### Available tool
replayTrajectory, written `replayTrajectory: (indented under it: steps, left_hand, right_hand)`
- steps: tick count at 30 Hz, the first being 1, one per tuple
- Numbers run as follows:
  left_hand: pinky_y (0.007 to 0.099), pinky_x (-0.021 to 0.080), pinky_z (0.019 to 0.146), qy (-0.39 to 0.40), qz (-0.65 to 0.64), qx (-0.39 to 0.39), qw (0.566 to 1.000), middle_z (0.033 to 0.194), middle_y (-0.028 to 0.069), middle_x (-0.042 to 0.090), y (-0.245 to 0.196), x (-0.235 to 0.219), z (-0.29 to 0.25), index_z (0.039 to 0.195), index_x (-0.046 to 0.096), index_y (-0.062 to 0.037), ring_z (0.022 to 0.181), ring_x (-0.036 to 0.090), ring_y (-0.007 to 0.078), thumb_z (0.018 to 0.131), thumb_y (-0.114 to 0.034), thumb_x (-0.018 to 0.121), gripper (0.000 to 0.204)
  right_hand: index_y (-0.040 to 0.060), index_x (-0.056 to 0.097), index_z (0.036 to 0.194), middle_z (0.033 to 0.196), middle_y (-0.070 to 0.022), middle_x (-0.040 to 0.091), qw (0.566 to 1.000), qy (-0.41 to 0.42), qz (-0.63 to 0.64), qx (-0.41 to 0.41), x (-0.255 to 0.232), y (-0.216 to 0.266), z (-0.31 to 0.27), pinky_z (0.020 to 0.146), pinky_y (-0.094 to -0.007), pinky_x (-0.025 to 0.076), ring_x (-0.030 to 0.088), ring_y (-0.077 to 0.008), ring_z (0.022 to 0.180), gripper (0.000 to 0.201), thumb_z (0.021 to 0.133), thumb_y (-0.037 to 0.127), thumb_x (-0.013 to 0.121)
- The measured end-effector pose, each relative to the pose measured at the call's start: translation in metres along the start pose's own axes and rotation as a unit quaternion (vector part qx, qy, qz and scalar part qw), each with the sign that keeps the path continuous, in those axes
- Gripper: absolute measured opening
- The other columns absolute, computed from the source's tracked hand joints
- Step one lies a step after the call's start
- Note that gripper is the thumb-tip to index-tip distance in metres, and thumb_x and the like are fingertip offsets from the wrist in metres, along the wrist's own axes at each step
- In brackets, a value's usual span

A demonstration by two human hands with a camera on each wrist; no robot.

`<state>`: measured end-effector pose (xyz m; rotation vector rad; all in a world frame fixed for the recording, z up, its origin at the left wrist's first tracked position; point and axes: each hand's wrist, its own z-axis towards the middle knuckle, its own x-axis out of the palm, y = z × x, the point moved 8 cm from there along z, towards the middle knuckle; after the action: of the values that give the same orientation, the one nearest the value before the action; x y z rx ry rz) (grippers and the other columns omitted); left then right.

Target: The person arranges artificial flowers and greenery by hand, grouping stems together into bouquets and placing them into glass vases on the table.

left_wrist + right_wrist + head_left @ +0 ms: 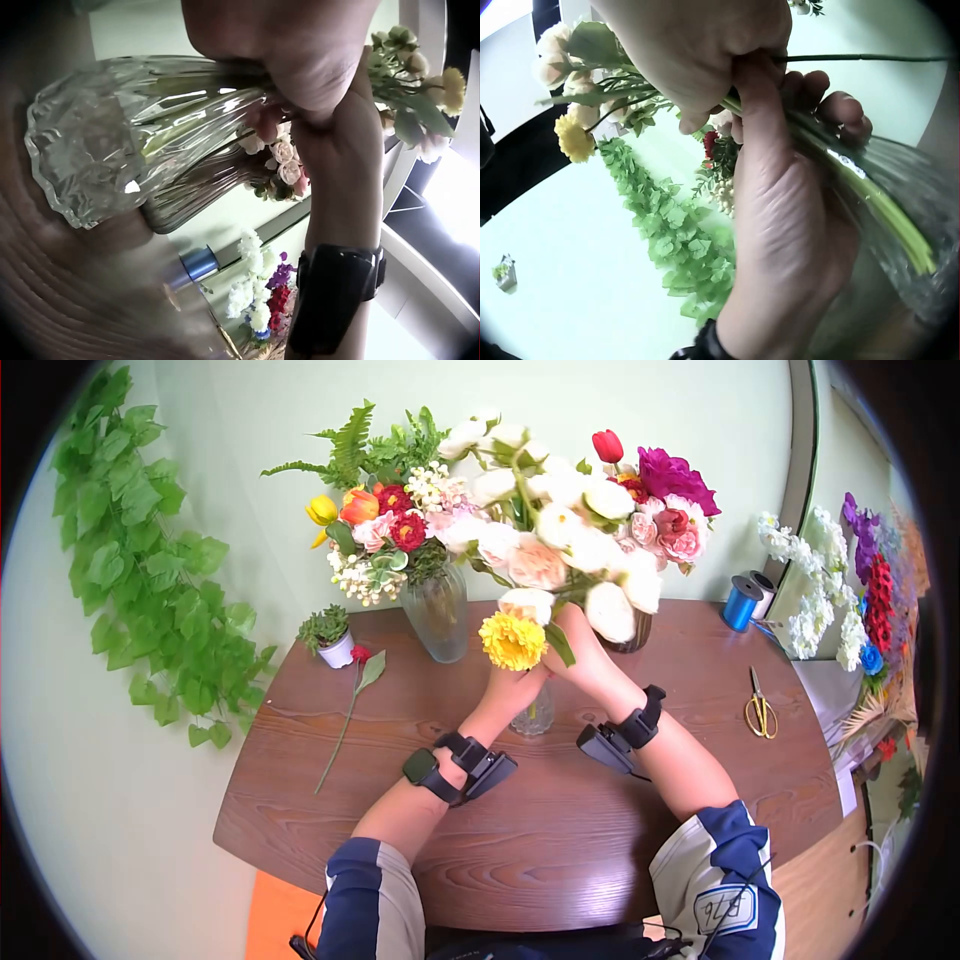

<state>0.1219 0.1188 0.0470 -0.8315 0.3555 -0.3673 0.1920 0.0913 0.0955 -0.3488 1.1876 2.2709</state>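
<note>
My left hand point(512, 688) grips the upper part of a clear ribbed glass vase point(97, 142), its fingers curled around the neck in the right wrist view. Green cut stems point(900, 225) run down inside the glass. Just above, my right hand point(705, 52) holds flower stems close to the left thumb. One dark green stem point(862, 58) sticks out from this hand, outside the vase. Over the hands spreads a bouquet of white and pale peach blooms point(540, 560), with a yellow flower point(513, 640) at its near side. The right fingertips are mostly hidden.
Behind stand a tall glass vase point(436, 615) of mixed flowers and a bunch with magenta blooms point(675, 480). A red flower stem point(345, 725) and small potted plant point(328, 635) are at left. Gold-handled scissors point(760, 710) and a blue ribbon spool point(741, 604) lie right.
</note>
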Motion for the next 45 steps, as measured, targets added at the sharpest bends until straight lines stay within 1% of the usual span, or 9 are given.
replayTrajectory:
  steps: [2, 3, 15, 20, 27, 33, 36, 41, 45]
  left_hand:
    - [0.0262, 0.045, 0.066, -0.057, -0.031, 0.096, 0.993, 0.088, 0.0057, 0.058, -0.015, -0.004, -0.002, 0.101, 0.054, -0.0005, 0.075, 0.055, 0.0101, 0.084, -0.005, 0.054, 0.018]
    - [0.0262, 0.044, 0.070, 0.016, 0.038, -0.034, 0.999, 0.096, 0.0057, 0.055, 0.006, 0.000, -0.004, 0.109, 0.050, -0.0014, 0.081, 0.054, 0.0100, 0.084, -0.007, 0.055, 0.026]
    - [0.0277, 0.036, 0.092, 0.019, -0.187, 0.049, 0.981, 0.115, 0.0072, 0.051, 0.056, 0.000, -0.019, 0.121, 0.043, 0.0017, 0.107, 0.046, 0.0152, 0.087, -0.018, 0.046, 0.039]
    - [0.0346, 0.039, 0.086, 0.014, -0.046, 0.066, 0.997, 0.105, 0.0097, 0.052, 0.038, -0.004, -0.027, 0.106, 0.050, 0.0007, 0.098, 0.049, 0.0217, 0.084, -0.011, 0.053, 0.025]
    - [0.0234, 0.045, 0.065, 0.040, -0.202, 0.039, 0.978, 0.077, 0.0025, 0.061, 0.015, 0.001, -0.016, 0.097, 0.056, -0.0007, 0.070, 0.057, 0.0097, 0.082, -0.012, 0.060, 0.019]
    - [0.0224, 0.046, 0.062, 0.014, -0.193, -0.010, 0.981, 0.084, 0.0048, 0.058, -0.003, 0.003, -0.007, 0.094, 0.053, -0.0003, 0.067, 0.054, 0.0089, 0.087, -0.007, 0.053, 0.010]
    - [0.0216, 0.044, 0.056, -0.010, -0.183, -0.019, 0.983, 0.075, 0.0032, 0.057, 0.001, 0.001, -0.010, 0.084, 0.054, 0.0004, 0.062, 0.053, 0.0077, 0.089, -0.009, 0.049, 0.011]
    - [0.0223, 0.042, 0.051, 0.035, -0.141, 0.014, 0.989, 0.070, 0.0024, 0.053, 0.006, 0.003, -0.016, 0.085, 0.051, -0.0008, 0.058, 0.050, 0.0083, 0.090, -0.010, 0.046, 0.012]
    - [0.0242, 0.043, 0.052, 0.016, -0.211, -0.023, 0.977, 0.072, 0.0039, 0.054, 0.006, 0.001, -0.019, 0.088, 0.053, -0.0013, 0.060, 0.052, 0.0109, 0.089, -0.007, 0.047, 0.009]
  right_hand:
    - [-0.0062, 0.055, 0.098, 0.081, -0.0093, 0.061, 0.993, -0.072, -0.058, -0.069, -0.001, -0.004, 0.000, 0.071, -0.0310, 0.047, 0.056, -0.0152, 0.077, 0.022, 0.077, 0.000, 0.051]
    - [-0.0047, 0.055, 0.103, 0.087, -0.0124, 0.064, 0.998, -0.043, -0.052, 0.007, 0.004, -0.023, -0.001, 0.081, -0.0333, 0.045, 0.058, -0.0198, 0.086, 0.029, 0.075, -0.003, 0.048]
    - [-0.0018, 0.058, 0.105, 0.096, -0.0097, 0.064, 0.995, 0.014, 0.008, 0.101, 0.019, -0.041, -0.016, 0.081, -0.0302, 0.046, 0.058, -0.0164, 0.091, 0.033, 0.074, -0.003, 0.048]
    - [0.0019, 0.051, 0.115, 0.108, -0.0081, 0.056, 0.993, 0.099, 0.037, 0.057, 0.011, -0.025, -0.018, 0.083, -0.0306, 0.045, 0.054, -0.0170, 0.094, 0.048, 0.069, 0.006, 0.063]
    - [0.0045, 0.055, 0.113, 0.096, 0.0037, 0.059, 0.960, 0.229, 0.158, 0.043, -0.026, -0.017, -0.027, 0.072, -0.0211, 0.040, 0.046, -0.0040, 0.077, 0.048, 0.069, 0.009, 0.075]
    - [-0.0001, 0.063, 0.086, 0.069, -0.0005, 0.059, 0.946, 0.050, 0.315, 0.062, -0.087, -0.057, -0.019, 0.050, -0.0167, 0.035, 0.047, -0.0041, 0.056, 0.015, 0.084, 0.015, 0.060]
    - [-0.0007, 0.061, 0.084, 0.086, -0.0043, 0.057, 0.906, -0.041, 0.422, 0.004, -0.101, -0.024, -0.020, 0.073, -0.0231, 0.039, 0.050, -0.0111, 0.079, 0.022, 0.088, 0.020, 0.055]
    - [-0.0004, 0.059, 0.084, 0.094, -0.0024, 0.054, 0.963, -0.122, 0.166, -0.173, -0.116, 0.023, -0.021, 0.081, -0.0255, 0.035, 0.048, -0.0123, 0.088, 0.024, 0.092, 0.020, 0.048]
    - [0.0012, 0.057, 0.080, 0.078, -0.0003, 0.050, 0.909, -0.273, 0.230, -0.214, -0.145, 0.023, -0.033, 0.065, -0.0206, 0.031, 0.041, -0.0073, 0.070, 0.026, 0.093, 0.020, 0.046]
